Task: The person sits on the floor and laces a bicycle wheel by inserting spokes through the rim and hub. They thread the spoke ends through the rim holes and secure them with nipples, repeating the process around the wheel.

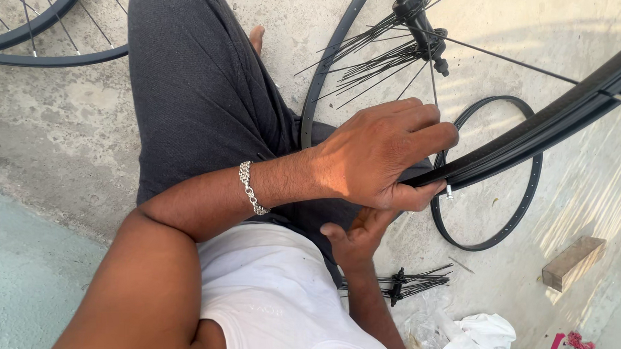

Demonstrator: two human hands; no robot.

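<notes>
Pinching the black wheel rim (532, 130) at its near end, the left hand (376, 156) closes around it, thumb beside a spoke nipple (449, 193). The rim runs off toward two o'clock from that hand. The right hand (355, 236) sits just below at six o'clock, cupped half-open and apparently empty; a loosening pinch could let the rim twist free, I judge, bending the loose spokes (376, 60).

Left hand (380, 156) pinches the black wheel rim (553, 124) at its near edge, fingers (429, 139) curled over the top. Right hand (356, 234) sits under it, palm up, touching the rim's underside. Hub with loose spokes (422, 27) above. Second bare rim (489, 174) flat on the concrete floor (50, 131), spoke bundle (403, 284) near the knee.
</notes>
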